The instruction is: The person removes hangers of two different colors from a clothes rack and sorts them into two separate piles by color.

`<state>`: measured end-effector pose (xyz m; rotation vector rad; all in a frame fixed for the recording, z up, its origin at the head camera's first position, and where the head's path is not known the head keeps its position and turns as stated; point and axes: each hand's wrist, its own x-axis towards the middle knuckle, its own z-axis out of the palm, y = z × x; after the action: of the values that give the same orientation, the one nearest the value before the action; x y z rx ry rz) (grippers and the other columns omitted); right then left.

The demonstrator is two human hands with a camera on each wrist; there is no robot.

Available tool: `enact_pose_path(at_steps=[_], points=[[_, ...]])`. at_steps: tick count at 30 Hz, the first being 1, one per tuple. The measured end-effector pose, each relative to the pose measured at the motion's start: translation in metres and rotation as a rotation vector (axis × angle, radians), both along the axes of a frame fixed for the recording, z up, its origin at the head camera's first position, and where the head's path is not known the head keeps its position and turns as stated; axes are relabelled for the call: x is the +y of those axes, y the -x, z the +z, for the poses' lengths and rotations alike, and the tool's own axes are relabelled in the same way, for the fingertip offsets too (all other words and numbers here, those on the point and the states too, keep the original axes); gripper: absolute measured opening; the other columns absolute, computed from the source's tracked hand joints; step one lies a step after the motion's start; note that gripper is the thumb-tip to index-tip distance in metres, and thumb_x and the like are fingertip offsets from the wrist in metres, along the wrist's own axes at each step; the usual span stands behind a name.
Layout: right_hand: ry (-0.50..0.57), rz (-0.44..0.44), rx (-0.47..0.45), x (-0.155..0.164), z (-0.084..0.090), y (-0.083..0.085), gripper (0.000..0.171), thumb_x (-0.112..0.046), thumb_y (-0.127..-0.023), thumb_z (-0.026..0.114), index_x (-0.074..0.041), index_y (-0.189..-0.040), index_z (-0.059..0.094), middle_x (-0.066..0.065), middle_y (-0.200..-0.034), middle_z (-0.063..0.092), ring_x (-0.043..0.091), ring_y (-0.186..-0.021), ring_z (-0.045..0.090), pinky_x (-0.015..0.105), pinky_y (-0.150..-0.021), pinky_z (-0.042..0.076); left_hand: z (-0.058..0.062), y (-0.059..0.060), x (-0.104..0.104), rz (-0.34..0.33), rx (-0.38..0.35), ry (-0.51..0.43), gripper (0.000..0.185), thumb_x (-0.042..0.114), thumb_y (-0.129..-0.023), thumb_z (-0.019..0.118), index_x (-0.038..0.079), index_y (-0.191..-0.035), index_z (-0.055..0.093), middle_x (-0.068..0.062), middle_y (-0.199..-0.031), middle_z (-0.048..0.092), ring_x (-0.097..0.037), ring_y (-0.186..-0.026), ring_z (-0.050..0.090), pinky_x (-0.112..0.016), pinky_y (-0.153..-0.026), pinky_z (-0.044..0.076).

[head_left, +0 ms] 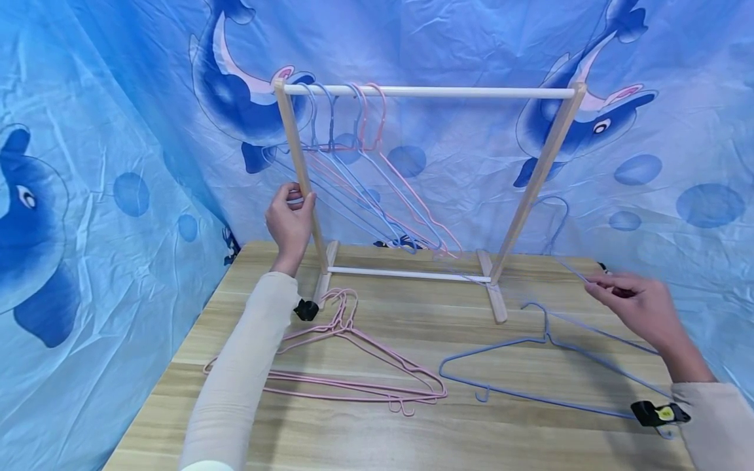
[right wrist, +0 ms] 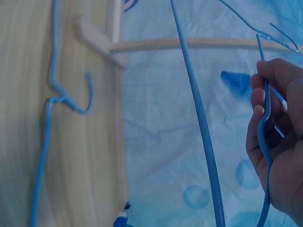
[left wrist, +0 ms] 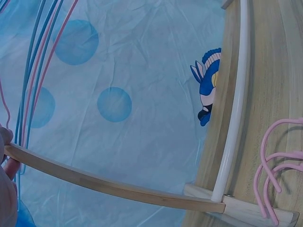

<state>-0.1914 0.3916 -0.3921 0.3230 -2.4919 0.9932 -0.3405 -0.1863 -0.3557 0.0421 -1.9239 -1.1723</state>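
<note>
A small wooden clothes rack [head_left: 427,92] stands on the table, with several blue and pink wire hangers [head_left: 368,163] hung at its left end. My left hand [head_left: 290,219] grips the rack's left upright [left wrist: 94,182]. My right hand [head_left: 633,304] pinches a blue wire hanger [head_left: 559,226] at the right, lifted off the table; its wire runs through my fingers [right wrist: 263,137]. Another blue hanger [head_left: 548,366] lies flat on the table below that hand. Pink hangers [head_left: 353,366] lie in a pile by my left forearm.
The wooden table [head_left: 412,445] is backed by a blue dolphin-print cloth [head_left: 106,163] on three sides. The rack's white lower bar [head_left: 406,273] and wooden feet [head_left: 497,301] sit mid-table.
</note>
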Motion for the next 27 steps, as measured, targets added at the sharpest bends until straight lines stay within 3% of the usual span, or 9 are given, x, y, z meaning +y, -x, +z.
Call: enact_pose_path(at_steps=[5,9,14,19,23,27], points=[[-0.027,0.05,-0.019,0.014,-0.01,-0.007,0.016,-0.005,-0.092,0.074,0.001,-0.106,0.078,-0.013,-0.071,0.061,0.008,-0.054,0.043,0.027,-0.045,0.031,-0.001,-0.001,0.0,-0.006,0.003,0.0,0.03,0.027,-0.093,0.077,0.003,-0.111,0.072,-0.013,-0.106,0.076,-0.026,-0.089,0.076,-0.039,-0.083,0.062],[-0.04,0.079,-0.054,0.023,-0.016,-0.013,0.015,-0.002,-0.092,0.073,0.003,-0.106,0.078,-0.006,-0.067,0.059,0.01,-0.052,0.041,0.028,-0.045,0.031,-0.001,-0.001,-0.001,-0.009,0.002,0.0,0.03,0.027,-0.093,0.077,0.004,-0.112,0.072,-0.013,-0.106,0.076,-0.026,-0.09,0.076,-0.039,-0.083,0.062],[-0.081,0.105,-0.139,0.035,-0.024,-0.02,0.017,-0.006,-0.095,0.072,0.002,-0.109,0.077,-0.008,-0.071,0.066,0.01,-0.055,0.049,0.027,-0.045,0.035,-0.001,-0.001,-0.001,-0.005,0.001,0.0,0.03,0.027,-0.093,0.078,0.004,-0.111,0.072,-0.013,-0.105,0.076,-0.025,-0.089,0.076,-0.038,-0.083,0.062],[-0.123,0.119,-0.243,0.047,-0.033,-0.025,0.019,-0.01,-0.098,0.069,-0.002,-0.113,0.077,-0.015,-0.086,0.07,0.008,-0.064,0.058,0.027,-0.048,0.042,-0.001,0.0,-0.001,-0.005,0.005,0.001,0.03,0.026,-0.093,0.078,0.003,-0.111,0.072,-0.014,-0.105,0.076,-0.026,-0.089,0.076,-0.038,-0.083,0.062],[-0.116,0.14,-0.323,0.055,-0.038,-0.03,0.021,-0.011,-0.099,0.067,-0.002,-0.116,0.075,-0.026,-0.098,0.067,0.006,-0.072,0.063,0.029,-0.049,0.047,-0.001,0.0,-0.001,-0.002,0.008,0.005,0.029,0.025,-0.092,0.078,0.003,-0.111,0.072,-0.013,-0.105,0.076,-0.026,-0.089,0.076,-0.039,-0.082,0.062],[-0.097,0.193,-0.377,0.06,-0.044,-0.035,0.021,-0.008,-0.1,0.064,0.0,-0.117,0.074,-0.027,-0.1,0.068,0.006,-0.076,0.066,0.029,-0.052,0.049,-0.001,0.001,-0.001,-0.008,0.003,-0.001,0.028,0.024,-0.092,0.078,0.003,-0.111,0.072,-0.013,-0.105,0.076,-0.025,-0.089,0.076,-0.039,-0.082,0.062]])
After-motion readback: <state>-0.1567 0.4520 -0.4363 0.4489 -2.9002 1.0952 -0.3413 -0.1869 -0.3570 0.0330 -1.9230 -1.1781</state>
